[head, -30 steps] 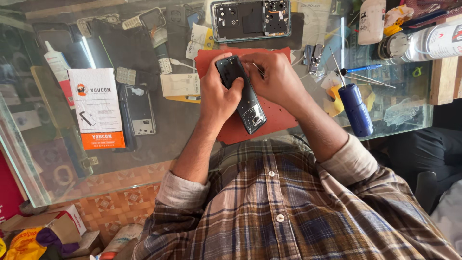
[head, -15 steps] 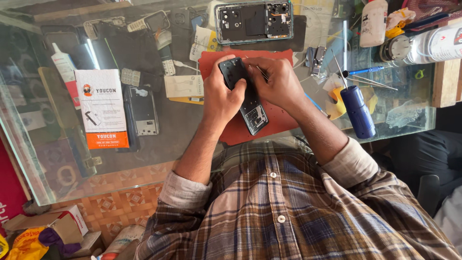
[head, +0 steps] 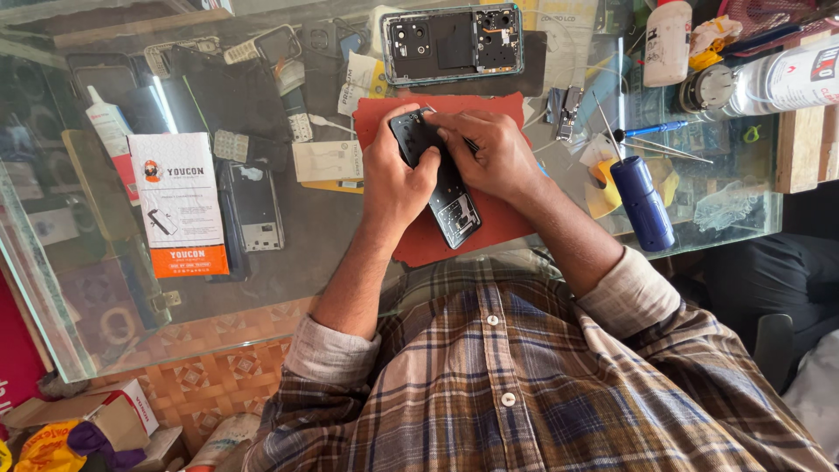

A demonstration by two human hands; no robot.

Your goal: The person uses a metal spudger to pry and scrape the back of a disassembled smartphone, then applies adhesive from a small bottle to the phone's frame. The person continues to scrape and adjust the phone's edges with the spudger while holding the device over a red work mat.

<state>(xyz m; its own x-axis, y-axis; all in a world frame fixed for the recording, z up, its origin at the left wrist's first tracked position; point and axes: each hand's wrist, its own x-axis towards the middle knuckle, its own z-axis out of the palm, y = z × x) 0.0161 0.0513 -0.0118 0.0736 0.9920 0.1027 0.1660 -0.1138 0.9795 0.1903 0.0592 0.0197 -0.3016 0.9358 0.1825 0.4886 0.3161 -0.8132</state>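
Observation:
A black phone (head: 450, 205) with its back cover off lies tilted over a red work mat (head: 502, 218) on a glass counter. My left hand (head: 395, 179) grips the phone's upper left side, thumb resting on it. My right hand (head: 489, 153) is closed over the phone's upper end and pinches a thin tool against it; the tool is mostly hidden by the fingers. A second opened phone (head: 454, 44) with bare circuit boards lies just beyond the mat.
A blue cylinder (head: 642, 203) stands to the right of the mat, with thin screwdrivers (head: 651, 140) behind it. A white and orange box (head: 179, 205) and another phone frame (head: 253, 205) lie to the left. Bottles (head: 669, 39) stand at the back right.
Both hands keep their hold on the phone. The phone and hands have shifted only slightly on the mat; the view has moved a little.

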